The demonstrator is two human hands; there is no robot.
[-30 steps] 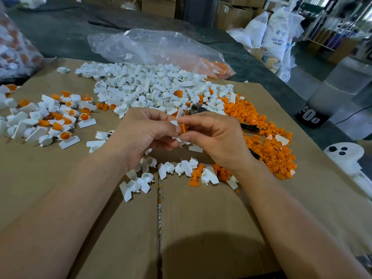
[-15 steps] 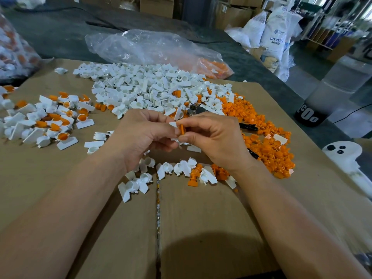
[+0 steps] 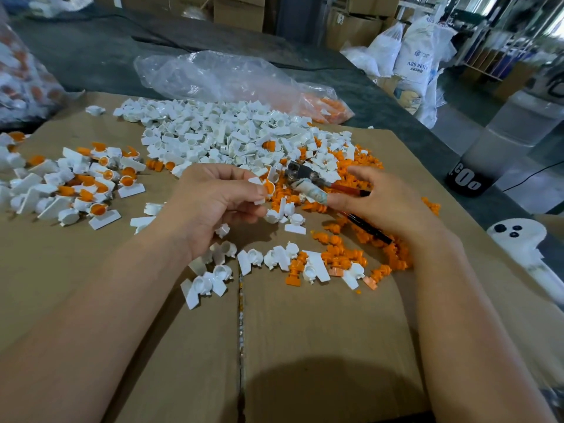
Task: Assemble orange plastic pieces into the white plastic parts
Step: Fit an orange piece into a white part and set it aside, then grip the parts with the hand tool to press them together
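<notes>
My left hand (image 3: 213,206) pinches a white plastic part (image 3: 259,190) with an orange piece (image 3: 269,187) seated in its round cup. My right hand (image 3: 378,203) is off to the right, over a pair of pliers (image 3: 300,175) lying on the orange pile. Its thumb and fingers curve around the red handle. Loose white parts (image 3: 219,138) form a large heap at the back. Loose orange pieces (image 3: 341,257) spread along the right. Finished white-and-orange parts (image 3: 91,181) lie in a pile at the left.
Everything lies on flattened cardboard (image 3: 320,331) with a seam down the middle. A few white parts (image 3: 210,279) sit close in front of my hands. A clear plastic bag (image 3: 219,77) lies behind the heap, and a white device (image 3: 518,236) at the right edge.
My hands were together, the right pinching an orange piece at the white part. Now the orange piece sits in the part in my left hand, and my right hand has moved right onto the pliers.
</notes>
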